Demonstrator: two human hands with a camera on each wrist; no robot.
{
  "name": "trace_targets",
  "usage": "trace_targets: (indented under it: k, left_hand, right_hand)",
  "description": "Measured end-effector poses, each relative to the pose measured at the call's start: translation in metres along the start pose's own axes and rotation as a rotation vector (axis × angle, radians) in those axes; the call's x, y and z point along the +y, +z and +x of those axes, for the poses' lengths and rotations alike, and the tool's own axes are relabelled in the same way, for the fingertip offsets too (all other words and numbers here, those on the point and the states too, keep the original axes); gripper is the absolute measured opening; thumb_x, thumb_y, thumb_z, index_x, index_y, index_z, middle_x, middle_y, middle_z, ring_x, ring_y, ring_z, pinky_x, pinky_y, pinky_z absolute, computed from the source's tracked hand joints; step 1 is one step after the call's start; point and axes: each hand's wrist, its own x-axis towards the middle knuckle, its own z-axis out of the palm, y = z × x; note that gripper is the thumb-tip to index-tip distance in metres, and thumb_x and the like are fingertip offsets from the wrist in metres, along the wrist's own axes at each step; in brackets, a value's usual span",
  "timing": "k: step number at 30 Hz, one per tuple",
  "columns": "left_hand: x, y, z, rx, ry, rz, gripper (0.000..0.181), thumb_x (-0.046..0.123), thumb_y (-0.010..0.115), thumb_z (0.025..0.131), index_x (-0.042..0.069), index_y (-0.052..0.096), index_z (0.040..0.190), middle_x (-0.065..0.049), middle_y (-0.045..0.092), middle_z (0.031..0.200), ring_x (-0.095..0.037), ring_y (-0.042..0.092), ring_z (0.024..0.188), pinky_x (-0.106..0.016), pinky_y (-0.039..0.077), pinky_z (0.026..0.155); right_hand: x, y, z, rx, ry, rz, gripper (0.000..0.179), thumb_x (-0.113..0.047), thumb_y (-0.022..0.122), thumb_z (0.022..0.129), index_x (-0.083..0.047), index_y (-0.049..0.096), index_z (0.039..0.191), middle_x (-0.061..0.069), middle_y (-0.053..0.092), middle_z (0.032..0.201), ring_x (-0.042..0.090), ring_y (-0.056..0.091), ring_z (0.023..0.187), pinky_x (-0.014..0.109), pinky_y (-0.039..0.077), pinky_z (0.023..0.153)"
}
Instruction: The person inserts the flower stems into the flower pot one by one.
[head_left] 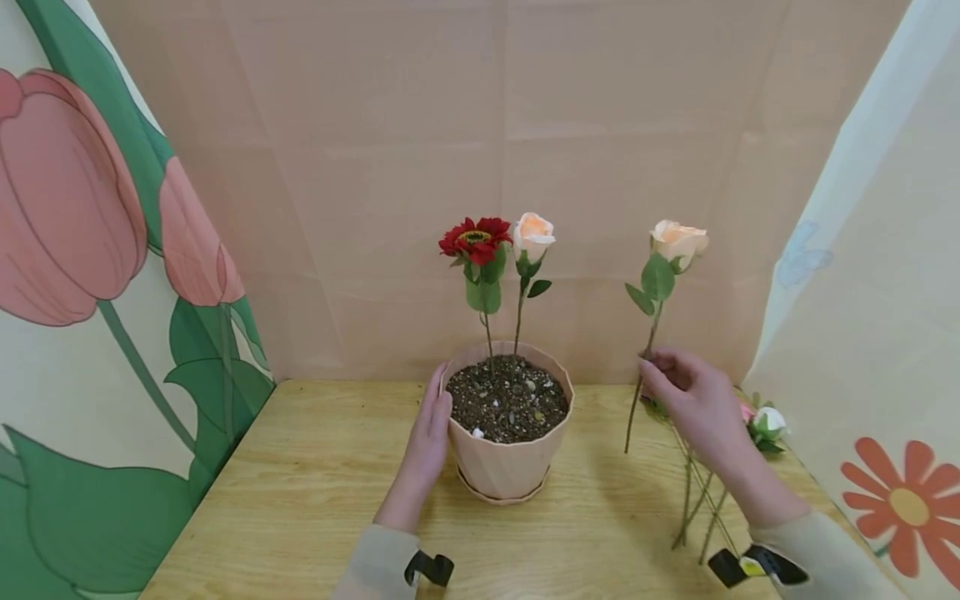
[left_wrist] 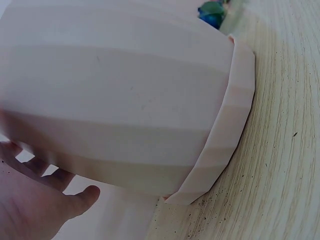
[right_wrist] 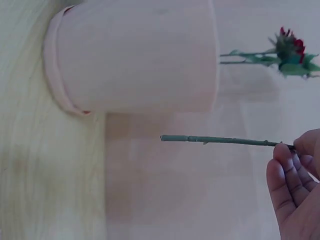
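Observation:
A pale pink flower pot full of dark soil stands on a matching saucer. A red flower and a peach rose rise upright from the soil. My left hand rests against the pot's left side with its fingers fairly straight, as the left wrist view also shows. To the right of the pot, my right hand pinches the stem of another peach rose between thumb and fingers. The bare lower end of that stem points down beside the pot, apart from it.
Several more artificial flowers lie at the right of the wooden table, their stems toward the front and a white bloom near the right edge. A pinkish backdrop closes off the back; printed flower panels stand left and right.

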Motion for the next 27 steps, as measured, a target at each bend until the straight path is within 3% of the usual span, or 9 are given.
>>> trace_targets:
  k: [6, 10, 14, 19, 27]
  left_hand:
    - [0.001, 0.0, 0.0, -0.004, 0.004, 0.002, 0.056, 0.048, 0.032, 0.121, 0.041, 0.024, 0.176, 0.001, 0.022, 0.182, -0.039, 0.02, 0.166, -0.073, 0.016, 0.129]
    - [0.001, -0.001, -0.001, -0.004, -0.004, 0.003, 0.056, 0.051, 0.033, 0.121, 0.044, 0.024, 0.175, 0.004, 0.021, 0.182, -0.038, 0.02, 0.166, -0.073, 0.015, 0.129]
    - [0.002, 0.0, -0.002, -0.002, 0.001, -0.001, 0.056, 0.05, 0.031, 0.121, 0.041, 0.024, 0.176, 0.0, 0.021, 0.183, -0.041, 0.02, 0.166, -0.075, 0.015, 0.128]
    - [0.001, 0.0, -0.001, -0.001, -0.004, 0.003, 0.056, 0.048, 0.032, 0.121, 0.04, 0.025, 0.176, 0.002, 0.022, 0.182, -0.038, 0.02, 0.166, -0.072, 0.016, 0.129]
    - [0.002, 0.0, -0.001, 0.005, -0.004, 0.017, 0.055, 0.047, 0.032, 0.122, 0.039, 0.025, 0.176, 0.001, 0.023, 0.182, -0.039, 0.022, 0.165, -0.072, 0.017, 0.129]
  right_hand:
    - [-0.021, -0.003, 0.01, 0.045, -0.026, 0.056, 0.027, -0.028, 0.069, 0.112, -0.005, 0.075, 0.125, 0.009, 0.078, 0.096, 0.01, 0.072, 0.08, 0.018, 0.058, 0.068]
    - [-0.033, 0.001, 0.017, 0.077, -0.063, 0.087, 0.027, -0.027, 0.07, 0.112, -0.004, 0.076, 0.124, 0.004, 0.078, 0.095, 0.009, 0.074, 0.079, 0.016, 0.059, 0.07]
    - [-0.045, 0.009, 0.023, 0.105, -0.107, 0.153, 0.023, -0.018, 0.072, 0.11, 0.001, 0.076, 0.122, 0.005, 0.078, 0.099, 0.007, 0.076, 0.079, 0.017, 0.061, 0.071]
    - [-0.054, 0.021, 0.031, 0.118, -0.143, 0.19, 0.019, -0.013, 0.073, 0.109, 0.002, 0.077, 0.119, 0.011, 0.078, 0.099, 0.01, 0.076, 0.078, 0.016, 0.06, 0.071]
    - [-0.061, 0.038, 0.045, 0.11, -0.13, 0.237, 0.021, -0.014, 0.073, 0.109, 0.004, 0.077, 0.119, 0.02, 0.077, 0.101, 0.006, 0.075, 0.079, 0.018, 0.062, 0.075]
